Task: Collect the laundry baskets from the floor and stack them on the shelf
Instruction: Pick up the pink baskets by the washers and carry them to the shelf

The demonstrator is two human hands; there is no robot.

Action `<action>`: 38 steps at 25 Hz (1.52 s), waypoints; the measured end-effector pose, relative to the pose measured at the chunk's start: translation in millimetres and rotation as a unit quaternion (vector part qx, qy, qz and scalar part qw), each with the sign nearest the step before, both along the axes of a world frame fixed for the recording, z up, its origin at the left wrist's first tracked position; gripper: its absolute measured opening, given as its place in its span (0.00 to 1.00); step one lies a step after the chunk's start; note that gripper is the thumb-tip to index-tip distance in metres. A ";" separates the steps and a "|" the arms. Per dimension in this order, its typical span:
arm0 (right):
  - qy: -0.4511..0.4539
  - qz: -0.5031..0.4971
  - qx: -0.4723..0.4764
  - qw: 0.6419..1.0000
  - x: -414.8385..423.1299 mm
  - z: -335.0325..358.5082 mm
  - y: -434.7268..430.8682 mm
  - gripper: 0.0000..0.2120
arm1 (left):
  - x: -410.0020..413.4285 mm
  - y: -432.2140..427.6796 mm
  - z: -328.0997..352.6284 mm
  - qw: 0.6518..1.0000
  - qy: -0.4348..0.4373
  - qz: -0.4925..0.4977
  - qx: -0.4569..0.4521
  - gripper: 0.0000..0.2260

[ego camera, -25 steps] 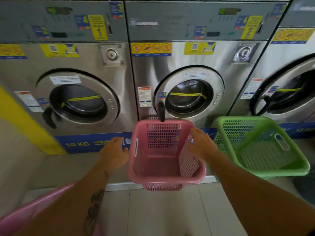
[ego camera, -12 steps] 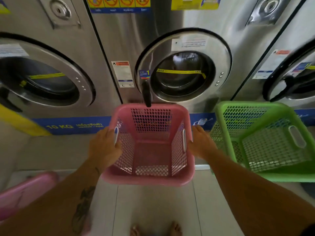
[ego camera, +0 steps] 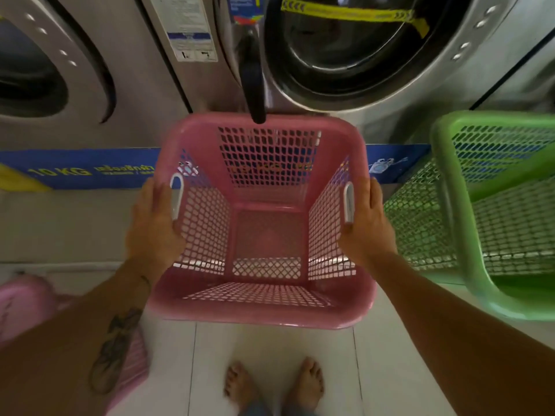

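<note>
at frame centre, the left hand (ego camera: 153, 226) and right hand (ego camera: 365, 225) clasp opposite sides of a pink perforated plastic laundry basket (ego camera: 261, 310); green mesh plastic basket (ego camera: 459, 235) at right.

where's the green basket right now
In the head view, the green basket sits at the right edge, beside the pink basket that both hands are on, below the washing machine.

The pink basket (ego camera: 264, 313) and the green basket (ego camera: 480, 283) are smooth plastic with mesh walls. The washing machines (ego camera: 144, 94) are brushed metal, slightly shiny. The floor (ego camera: 270, 349) is glossy white tile.
</note>
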State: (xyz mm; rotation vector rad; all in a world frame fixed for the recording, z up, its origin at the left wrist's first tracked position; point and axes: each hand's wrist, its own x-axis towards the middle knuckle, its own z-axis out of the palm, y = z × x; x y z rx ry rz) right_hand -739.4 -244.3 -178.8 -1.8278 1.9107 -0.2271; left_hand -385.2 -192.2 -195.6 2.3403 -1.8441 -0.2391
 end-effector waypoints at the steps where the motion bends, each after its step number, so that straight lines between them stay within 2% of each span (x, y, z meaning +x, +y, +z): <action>1: 0.006 -0.004 -0.005 1.000 0.2 -1.5 0.3 0.50 | 2.8 2.1 -4.0 1.000 -0.003 0.002 -0.014 0.39; 4: 0.010 0.001 -0.017 1.000 -1.9 -3.2 -1.5 0.49 | 7.4 4.7 -4.7 0.999 0.019 0.007 -0.032 0.41; 10: -0.013 0.040 -0.010 0.999 0.6 19.1 31.3 0.48 | 1.8 54.7 14.9 0.994 0.066 0.057 -0.063 0.36; 13: -0.012 0.066 0.007 0.998 7.8 32.6 63.3 0.40 | 7.8 104.0 32.6 0.992 0.076 0.060 -0.081 0.34; 16: 0.002 0.085 0.039 0.996 21.1 33.7 91.0 0.35 | 15.4 150.3 42.9 0.986 0.106 0.108 -0.064 0.29; 20: -0.011 0.113 0.065 0.991 53.3 14.1 114.3 0.36 | 33.1 195.5 36.1 0.972 0.126 0.183 -0.073 0.18; 23: 0.007 0.120 0.069 0.990 80.4 -17.8 125.3 0.38 | 52.8 216.9 5.1 0.969 0.120 0.199 -0.088 0.21; 27: 0.000 0.118 0.072 0.990 106.9 -71.6 140.5 0.38 | 68.9 245.5 -50.8 0.952 0.164 0.240 -0.092 0.31; 29: 0.009 0.117 0.072 0.991 113.8 -96.4 153.5 0.39 | 69.7 258.4 -77.0 0.943 0.189 0.262 -0.080 0.35; 31: 0.014 0.111 0.063 0.992 116.7 -115.6 166.8 0.41 | 69.3 270.3 -101.1 0.944 0.188 0.267 -0.044 0.35; 34: 0.012 0.094 0.067 0.993 115.3 -121.2 178.4 0.42 | 68.9 281.5 -113.9 0.952 0.181 0.248 -0.004 0.33; 38: 0.027 0.102 0.139 0.985 116.1 -100.4 181.1 0.42 | 66.6 283.0 -96.8 0.944 0.207 0.252 0.055 0.36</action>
